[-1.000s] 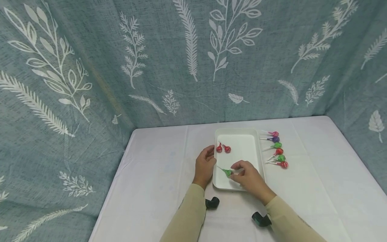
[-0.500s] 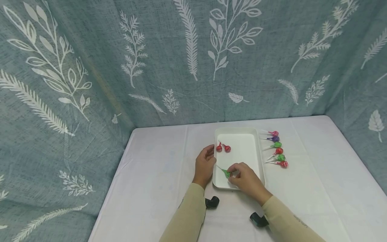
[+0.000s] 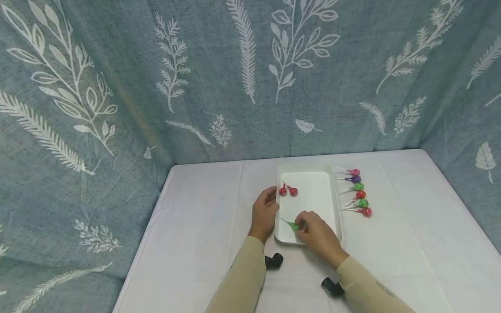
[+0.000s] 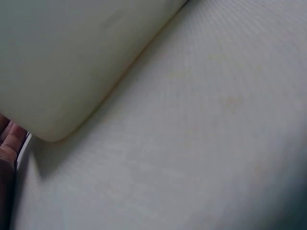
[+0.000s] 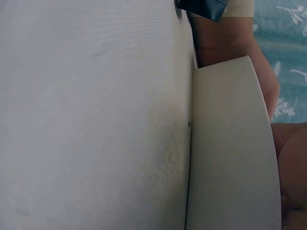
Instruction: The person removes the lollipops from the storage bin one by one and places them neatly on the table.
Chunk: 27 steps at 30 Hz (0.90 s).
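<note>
In the head view a white rectangular tray (image 3: 318, 195) lies on the table. My right hand (image 3: 318, 234) is over its near part, thumb and fingertips pinching a green-wrapped lollipop (image 3: 292, 225) by the head, with its stick pointing left. At the tray's left side my left hand (image 3: 264, 215) holds the edge. Two red lollipops (image 3: 293, 191) lie inside, by the upper left wall. In the left wrist view, fingers (image 4: 13, 138) show beside the tray's corner. The right wrist view has the tray's outer wall (image 5: 230, 143) partly covering the right hand (image 5: 293, 163).
Right of the tray, a column of several lollipops lies on the white cloth (image 3: 407, 243), among them a pink one (image 3: 355, 172), a purple one (image 3: 355, 178) and a red-striped one (image 3: 366, 211). Leaf-patterned curtains (image 3: 219, 78) hang behind and at both sides.
The right hand has moved slightly left, its fingers closing in on the green lollipop's head. The left hand and the other lollipops stay put.
</note>
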Each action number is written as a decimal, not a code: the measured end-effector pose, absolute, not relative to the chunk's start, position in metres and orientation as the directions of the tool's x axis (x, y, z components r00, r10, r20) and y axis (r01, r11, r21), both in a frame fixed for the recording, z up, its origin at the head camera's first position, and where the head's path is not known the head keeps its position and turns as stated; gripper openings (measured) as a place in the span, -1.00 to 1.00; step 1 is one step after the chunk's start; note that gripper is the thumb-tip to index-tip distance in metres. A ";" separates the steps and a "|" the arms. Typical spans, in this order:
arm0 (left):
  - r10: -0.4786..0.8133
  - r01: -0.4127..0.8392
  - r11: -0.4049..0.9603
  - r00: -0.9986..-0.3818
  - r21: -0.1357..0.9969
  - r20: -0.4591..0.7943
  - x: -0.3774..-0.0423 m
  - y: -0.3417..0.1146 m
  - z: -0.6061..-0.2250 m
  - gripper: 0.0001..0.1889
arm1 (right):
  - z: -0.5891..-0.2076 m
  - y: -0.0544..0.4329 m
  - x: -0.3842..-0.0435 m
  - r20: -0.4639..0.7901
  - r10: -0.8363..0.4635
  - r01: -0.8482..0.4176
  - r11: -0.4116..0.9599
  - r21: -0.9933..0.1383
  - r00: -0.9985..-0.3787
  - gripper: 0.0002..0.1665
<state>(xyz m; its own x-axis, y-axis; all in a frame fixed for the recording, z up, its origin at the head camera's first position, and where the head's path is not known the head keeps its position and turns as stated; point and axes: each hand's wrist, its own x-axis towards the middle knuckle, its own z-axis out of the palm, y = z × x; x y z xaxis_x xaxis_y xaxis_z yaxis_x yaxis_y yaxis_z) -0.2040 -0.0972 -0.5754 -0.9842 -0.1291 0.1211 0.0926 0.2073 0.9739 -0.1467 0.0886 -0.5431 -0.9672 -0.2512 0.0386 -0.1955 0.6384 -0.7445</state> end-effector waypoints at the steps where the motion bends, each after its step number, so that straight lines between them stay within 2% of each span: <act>1: -0.130 0.095 0.207 -0.984 0.974 0.123 -0.204 -0.097 -0.575 -0.41 | -0.543 0.088 -0.146 0.042 -0.248 -0.196 0.641 -0.742 -0.968 -0.72; 8: -0.131 0.078 0.199 -0.986 0.977 0.106 -0.203 -0.098 -0.574 -0.40 | -0.541 0.089 -0.145 0.047 -0.228 -0.184 0.627 -0.757 -0.973 -0.76; 27: -0.130 0.082 0.190 -0.986 0.978 0.108 -0.204 -0.097 -0.574 -0.40 | -0.542 0.088 -0.144 0.065 -0.244 -0.213 0.649 -0.731 -0.968 -0.73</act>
<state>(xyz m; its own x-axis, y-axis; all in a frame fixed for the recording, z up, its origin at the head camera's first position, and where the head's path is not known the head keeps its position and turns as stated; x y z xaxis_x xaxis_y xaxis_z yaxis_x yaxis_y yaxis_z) -0.2036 -0.0974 -0.5736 -0.9857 -0.1296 0.1075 0.0818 0.1898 0.9784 -0.1444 0.0884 -0.5417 -0.9677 -0.2436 0.0653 -0.2126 0.6486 -0.7308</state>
